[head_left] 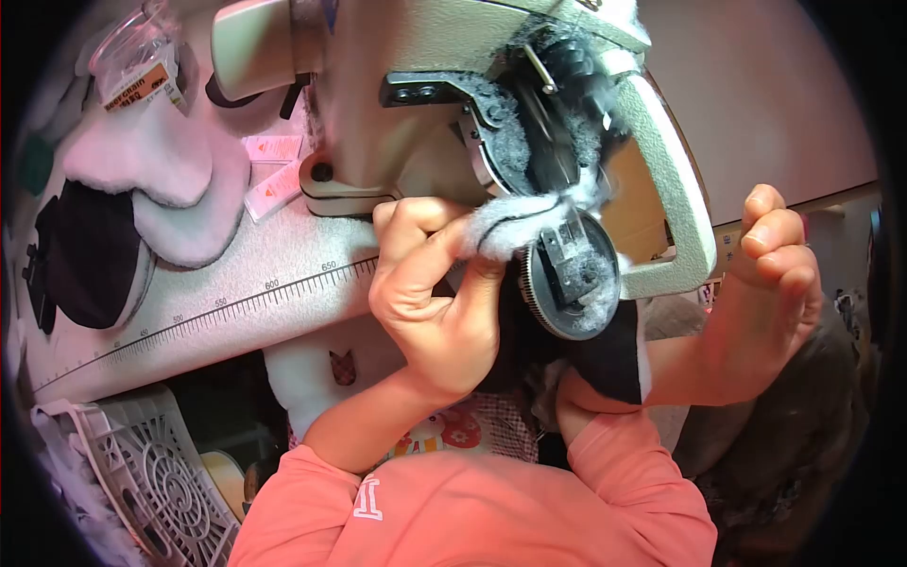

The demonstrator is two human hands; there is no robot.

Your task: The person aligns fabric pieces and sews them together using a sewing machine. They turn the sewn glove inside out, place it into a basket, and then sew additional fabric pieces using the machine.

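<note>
My left hand point(435, 293) is closed, thumb and fingers pinching the edge of a fluffy white fabric piece point(520, 217) with a dark line along it. This edge runs into the sewing machine point(675, 180), just above its round, ridged metal disc point(574, 274), which carries grey lint. Black cloth point(609, 364) hangs below the disc, beside my right forearm. To the right of the machine's frame, my right hand point(779, 255) is raised with loosely bent fingers, and nothing shows in it. The needle area is partly hidden by lint and blur.
White fluffy pieces point(142, 156) and a black-faced piece point(94, 255) lie on the left of the table, near a clear plastic container point(142, 47). A printed ruler scale point(274, 286) follows the table's front edge. Below stands a white plastic basket point(156, 463).
</note>
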